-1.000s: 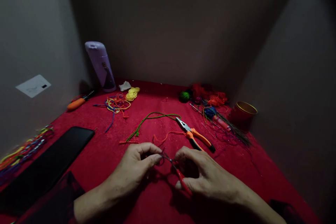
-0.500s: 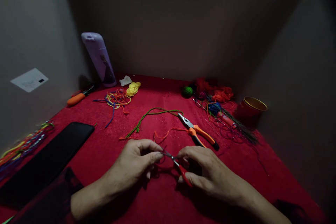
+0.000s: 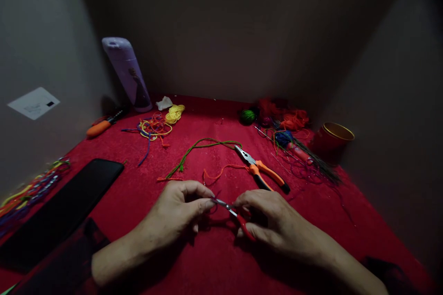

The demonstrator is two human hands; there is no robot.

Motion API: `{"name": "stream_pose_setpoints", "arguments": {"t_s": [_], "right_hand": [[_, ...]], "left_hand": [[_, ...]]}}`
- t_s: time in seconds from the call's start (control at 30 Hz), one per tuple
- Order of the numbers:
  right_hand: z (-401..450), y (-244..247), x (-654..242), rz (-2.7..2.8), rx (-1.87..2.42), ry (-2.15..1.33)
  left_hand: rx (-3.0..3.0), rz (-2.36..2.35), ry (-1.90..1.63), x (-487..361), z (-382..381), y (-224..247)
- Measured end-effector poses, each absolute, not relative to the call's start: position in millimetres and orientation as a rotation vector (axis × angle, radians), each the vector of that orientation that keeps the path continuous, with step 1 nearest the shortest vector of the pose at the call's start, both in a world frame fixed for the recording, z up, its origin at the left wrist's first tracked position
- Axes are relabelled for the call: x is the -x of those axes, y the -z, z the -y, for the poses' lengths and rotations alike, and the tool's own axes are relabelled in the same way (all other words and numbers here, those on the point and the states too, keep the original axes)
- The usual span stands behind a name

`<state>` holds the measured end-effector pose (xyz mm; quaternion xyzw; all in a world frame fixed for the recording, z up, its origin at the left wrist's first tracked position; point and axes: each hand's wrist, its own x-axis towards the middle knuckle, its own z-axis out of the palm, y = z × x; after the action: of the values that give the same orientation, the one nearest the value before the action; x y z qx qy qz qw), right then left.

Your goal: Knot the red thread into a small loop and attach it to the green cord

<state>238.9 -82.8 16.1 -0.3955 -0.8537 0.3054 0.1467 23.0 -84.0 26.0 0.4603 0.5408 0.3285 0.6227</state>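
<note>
Between the thumb and fingertips of my left hand [image 3: 180,214] is pinched a thin dark purple cord [image 3: 216,206], its small loop hanging below the fingertips. My right hand [image 3: 273,221] grips a pair of small scissors [image 3: 245,227] by their red handles. The metal blades point left and reach the cord right at my left fingertips; whether the cord lies between them I cannot tell. Beyond my hands lie orange-handled pliers [image 3: 261,170], a thin orange cord [image 3: 221,174] and a knotted green cord [image 3: 194,147].
A black phone-like slab [image 3: 69,212] and multicoloured cords [image 3: 32,193] lie left. Behind are a purple bottle [image 3: 129,73], an orange-handled tool [image 3: 98,128] and yellow yarn [image 3: 175,114]. To the right sit a green ball [image 3: 247,116], red yarn [image 3: 294,120] and a gold-rimmed cup [image 3: 332,140].
The view has shifted very slightly. Both hands keep nearly the same pose, with the scissor blades still at the cord by my left fingertips.
</note>
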Motion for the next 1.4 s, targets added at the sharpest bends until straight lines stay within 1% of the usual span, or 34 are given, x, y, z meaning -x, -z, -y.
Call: {"name": "stream_pose_setpoints", "arguments": {"t_s": [0.43,1.0,1.07,1.23,1.33,1.4], "right_hand": [[83.7,-17.9,-241.7,2.421,1.204,-0.993],[82.6,-20.6,-242.6,2.348,1.2,-1.116],[82.5,-20.2,-242.7,2.312,1.172,-1.174],[81.7,-15.7,-240.9,2.061,1.127,-1.456],[81.7,-12.7,-239.2,1.99,1.132,-1.492],[81.8,-11.3,-238.6,2.007,1.134,-1.455]], "left_hand": [[-1.098,-1.251,-0.69,-22.9,87.1,-28.6],[-1.109,-1.22,-0.709,-23.3,85.7,-29.1],[-1.104,-1.223,-0.713,-23.3,86.1,-28.7],[-1.094,-1.219,-0.696,-22.0,87.1,-23.7],[-1.088,-1.218,-0.684,-21.2,86.6,-22.0],[-1.096,-1.233,-0.688,-21.1,85.7,-23.0]]}}
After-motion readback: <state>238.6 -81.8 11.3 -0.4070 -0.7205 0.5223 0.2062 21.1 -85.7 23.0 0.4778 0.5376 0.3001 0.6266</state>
